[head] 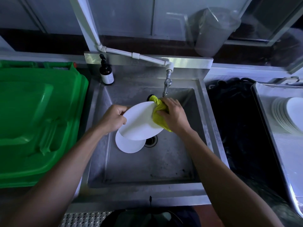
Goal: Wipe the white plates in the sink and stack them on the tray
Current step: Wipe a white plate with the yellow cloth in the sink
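Note:
Over the steel sink (201,115) I hold a white plate (139,122) tilted. My left hand (113,118) grips its left rim, thumb on the face. My right hand (173,113) grips a yellow-green cloth (158,115) and presses it against the plate's right edge. A second white plate (129,145) lies flat on the sink floor, partly hidden under the held one. At the far right a stack of several white plates (285,115) rests on a metal tray (268,128).
A tap (167,86) hangs just behind my right hand. A brown pump bottle (106,72) stands on the sink's back left corner. A green bin lid (37,115) fills the left side. Dark cables (236,115) lie between sink and tray. The drain (151,140) sits beside the lower plate.

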{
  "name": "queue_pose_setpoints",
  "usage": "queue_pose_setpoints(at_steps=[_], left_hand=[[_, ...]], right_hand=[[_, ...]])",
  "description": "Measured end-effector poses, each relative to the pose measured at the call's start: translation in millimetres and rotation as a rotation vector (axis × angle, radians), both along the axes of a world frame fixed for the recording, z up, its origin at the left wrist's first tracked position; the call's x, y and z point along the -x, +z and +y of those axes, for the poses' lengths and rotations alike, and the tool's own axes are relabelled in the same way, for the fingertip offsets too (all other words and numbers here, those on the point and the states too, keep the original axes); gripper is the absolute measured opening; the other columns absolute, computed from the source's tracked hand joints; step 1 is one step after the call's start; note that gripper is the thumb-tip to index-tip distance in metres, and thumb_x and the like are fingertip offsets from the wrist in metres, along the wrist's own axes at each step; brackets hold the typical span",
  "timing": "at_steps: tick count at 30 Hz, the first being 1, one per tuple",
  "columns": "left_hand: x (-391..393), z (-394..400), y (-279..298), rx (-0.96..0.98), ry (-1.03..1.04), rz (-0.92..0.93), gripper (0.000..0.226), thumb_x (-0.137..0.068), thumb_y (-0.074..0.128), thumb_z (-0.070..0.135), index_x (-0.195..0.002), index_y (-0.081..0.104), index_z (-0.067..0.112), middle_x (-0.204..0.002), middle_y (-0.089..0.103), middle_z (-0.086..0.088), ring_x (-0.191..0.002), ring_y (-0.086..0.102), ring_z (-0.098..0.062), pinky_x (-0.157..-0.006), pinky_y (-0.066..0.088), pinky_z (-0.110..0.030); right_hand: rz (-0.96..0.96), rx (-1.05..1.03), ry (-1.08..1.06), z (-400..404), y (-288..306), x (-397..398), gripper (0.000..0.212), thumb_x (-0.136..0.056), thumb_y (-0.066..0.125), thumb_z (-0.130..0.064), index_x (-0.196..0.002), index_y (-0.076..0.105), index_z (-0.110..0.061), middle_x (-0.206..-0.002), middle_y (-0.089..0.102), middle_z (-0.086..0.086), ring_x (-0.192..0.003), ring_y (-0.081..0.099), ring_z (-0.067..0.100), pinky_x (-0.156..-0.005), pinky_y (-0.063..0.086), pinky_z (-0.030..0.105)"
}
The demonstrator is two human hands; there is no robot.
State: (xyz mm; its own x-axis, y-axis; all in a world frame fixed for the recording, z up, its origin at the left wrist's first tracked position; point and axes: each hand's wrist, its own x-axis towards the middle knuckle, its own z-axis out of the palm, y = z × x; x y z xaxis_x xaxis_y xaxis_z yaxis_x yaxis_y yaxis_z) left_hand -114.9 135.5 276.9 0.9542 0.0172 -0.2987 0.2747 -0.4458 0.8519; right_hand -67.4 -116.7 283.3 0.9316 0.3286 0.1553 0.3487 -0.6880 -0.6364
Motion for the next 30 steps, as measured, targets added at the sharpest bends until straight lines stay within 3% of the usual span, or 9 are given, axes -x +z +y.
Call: queue_pose_setpoints(at_steps=[5, 11, 14, 16, 18, 22, 25, 28, 30], left_hand=[[-0.2, -21.7, 4.2, -0.12, -0.099, -0.07, 0.061, -0.067, 0.051, -0.014, -0.065, 0.071, 0.044, -0.051, 0.057, 0.021, -0.047, 0.049, 0.005, -0.043, 0.032, -0.012], [6.3, -58.2, 1.5, -0.134, 0.031, -0.129, 0.019, -0.066, 0.044, 0.003, -0.069, 0.062, 0.007, -0.057, 0.044, 0.012, -0.058, 0.041, -0.011, -0.05, 0.028, -0.027], [21.6, -78.0, -4.3, -0.088, 0.194, -0.188, 0.03, -0.074, 0.048, 0.005, -0.082, 0.075, 0.018, -0.056, 0.057, 0.014, -0.055, 0.049, -0.002, -0.048, 0.033, -0.024], [34.9, -89.9, -7.3, 0.079, 0.429, -0.093, 0.033, -0.086, 0.055, 0.006, -0.098, 0.079, 0.026, -0.075, 0.074, 0.013, -0.071, 0.065, -0.002, -0.06, 0.044, -0.025], [41.6, -100.3, -12.2, 0.459, 0.693, 0.222, 0.024, -0.094, 0.06, 0.016, -0.112, 0.076, 0.017, -0.103, 0.078, -0.004, -0.093, 0.073, -0.023, -0.079, 0.053, -0.036], [44.0, -123.2, -5.7, 1.001, 0.607, 0.492, 0.058, -0.099, 0.049, 0.055, -0.126, 0.061, 0.005, -0.123, 0.071, -0.018, -0.112, 0.067, -0.046, -0.105, 0.043, -0.065], [27.5, -142.2, 14.1, 1.142, 0.699, 0.428, 0.062, -0.095, 0.055, 0.057, -0.124, 0.057, 0.003, -0.125, 0.069, -0.022, -0.104, 0.069, -0.05, -0.094, 0.052, -0.065], [14.6, -162.5, 30.0, 1.153, 0.825, 0.404, 0.046, -0.101, 0.055, 0.03, -0.131, 0.053, -0.005, -0.129, 0.065, -0.028, -0.099, 0.071, -0.049, -0.072, 0.062, -0.055], [10.8, -170.9, 32.9, 1.199, 0.89, 0.371, 0.043, -0.103, 0.05, 0.015, -0.137, 0.048, -0.012, -0.127, 0.063, -0.033, -0.105, 0.069, -0.048, -0.072, 0.062, -0.053]], right_hand=[[-0.1, 0.113, 0.026, 1.8, 1.9, 9.0, 0.035, -0.08, 0.066, -0.017, -0.115, 0.067, -0.018, -0.106, 0.067, 0.0, -0.096, 0.053, 0.029, -0.079, 0.049, 0.047], [-0.207, 0.076, -0.117, -17.4, 1.1, 22.6, 0.022, -0.084, 0.067, -0.017, -0.106, 0.068, -0.016, -0.098, 0.066, 0.001, -0.095, 0.054, 0.032, -0.075, 0.048, 0.047], [-0.248, 0.059, -0.183, -33.4, 0.8, 22.3, 0.019, -0.083, 0.07, -0.012, -0.102, 0.068, -0.013, -0.095, 0.064, 0.002, -0.092, 0.053, 0.031, -0.073, 0.047, 0.047], [-0.276, 0.033, -0.219, -45.7, 1.2, 20.2, 0.022, -0.08, 0.07, -0.004, -0.102, 0.068, -0.01, -0.096, 0.065, 0.004, -0.093, 0.054, 0.031, -0.074, 0.047, 0.048], [-0.297, -0.007, -0.239, -56.3, 0.1, 18.4, 0.023, -0.081, 0.067, -0.001, -0.103, 0.068, -0.008, -0.098, 0.065, 0.004, -0.096, 0.053, 0.031, -0.075, 0.046, 0.049], [-0.38, -0.074, -0.206, -68.8, -5.8, 21.4, 0.019, -0.087, 0.067, -0.005, -0.106, 0.068, -0.009, -0.104, 0.065, 0.002, -0.101, 0.053, 0.029, -0.078, 0.045, 0.048], [-0.408, -0.096, -0.174, -71.4, -10.1, 27.3, 0.022, -0.089, 0.061, -0.005, -0.11, 0.068, -0.007, -0.11, 0.065, 0.005, -0.106, 0.053, 0.031, -0.081, 0.044, 0.049], [-0.433, -0.096, -0.141, -77.4, -14.5, 32.2, 0.029, -0.086, 0.057, 0.0, -0.113, 0.068, -0.005, -0.113, 0.065, 0.008, -0.109, 0.054, 0.034, -0.083, 0.044, 0.051], [-0.441, -0.093, -0.119, -84.8, -19.3, 33.0, 0.029, -0.089, 0.053, -0.003, -0.114, 0.066, -0.005, -0.115, 0.065, 0.009, -0.11, 0.054, 0.035, -0.084, 0.044, 0.051]])
